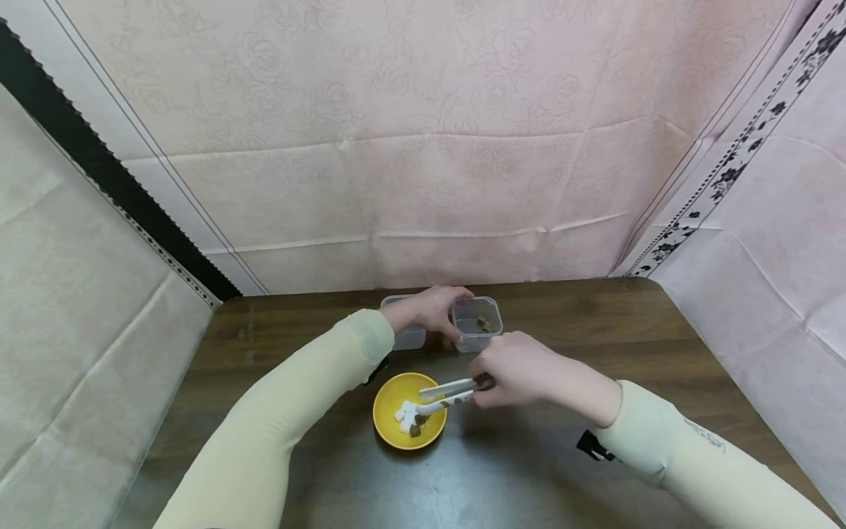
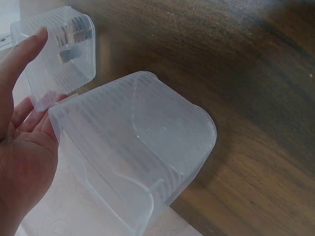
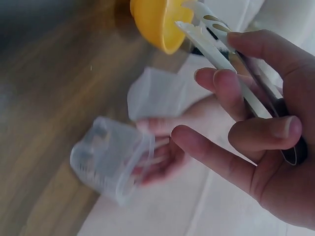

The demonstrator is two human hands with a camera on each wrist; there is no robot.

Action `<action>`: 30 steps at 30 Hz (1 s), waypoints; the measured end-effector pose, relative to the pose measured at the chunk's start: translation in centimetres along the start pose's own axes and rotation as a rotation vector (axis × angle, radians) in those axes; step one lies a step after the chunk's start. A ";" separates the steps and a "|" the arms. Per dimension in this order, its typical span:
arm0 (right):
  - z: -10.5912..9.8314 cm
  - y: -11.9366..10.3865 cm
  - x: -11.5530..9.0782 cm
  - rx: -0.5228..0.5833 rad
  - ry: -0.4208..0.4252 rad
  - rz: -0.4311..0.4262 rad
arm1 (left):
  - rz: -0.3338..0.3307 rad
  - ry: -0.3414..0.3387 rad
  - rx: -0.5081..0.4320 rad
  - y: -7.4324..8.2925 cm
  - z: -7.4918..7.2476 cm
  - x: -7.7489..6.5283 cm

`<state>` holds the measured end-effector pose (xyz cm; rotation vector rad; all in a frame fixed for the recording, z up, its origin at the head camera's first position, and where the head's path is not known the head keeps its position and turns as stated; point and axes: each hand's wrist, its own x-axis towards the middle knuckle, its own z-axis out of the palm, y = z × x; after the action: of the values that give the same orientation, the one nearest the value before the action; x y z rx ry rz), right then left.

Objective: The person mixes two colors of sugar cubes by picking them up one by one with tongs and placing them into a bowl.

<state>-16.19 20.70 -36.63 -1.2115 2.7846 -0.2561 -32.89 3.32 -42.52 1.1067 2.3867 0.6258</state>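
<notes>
My left hand [image 1: 432, 307] grips a clear plastic container [image 1: 474, 342], thumb on the near side and fingers behind. Inside that container lie a few brown cubes [image 2: 74, 37]. My right hand [image 1: 518, 367] holds a pair of tongs [image 1: 446, 392] with pale tips and a dark handle end. The tips are over a yellow bowl [image 1: 385, 413], among white cubes [image 1: 406, 417] and brown cubes [image 1: 415, 430]. Whether the tips pinch a cube cannot be told. In the right wrist view the tongs [image 3: 216, 54] stand slightly spread, and the bowl [image 3: 152, 24] is partly cut off.
Left of the held container stands a second clear container [image 2: 142, 123], partly behind my left wrist in the head view. The wooden table [image 1: 568, 308] ends at a cloth-covered wall [image 1: 423, 191] at the back. Cloth also hangs on both sides.
</notes>
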 end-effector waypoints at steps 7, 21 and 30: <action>-1.7 2.1 -2.3 0.028 0.076 0.074 | 0.008 -0.009 -0.020 -0.1 0.0 0.0; -4.2 5.6 -4.2 -0.017 0.121 0.268 | 0.005 -0.011 -0.008 0.0 -0.1 -0.1; -3.7 7.5 -2.8 -0.083 0.138 0.350 | 0.010 -0.008 0.025 -0.1 0.0 0.1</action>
<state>-20.21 28.26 -34.34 -0.7227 3.0883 -0.2020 -32.99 3.37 -42.55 1.1300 2.3902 0.5951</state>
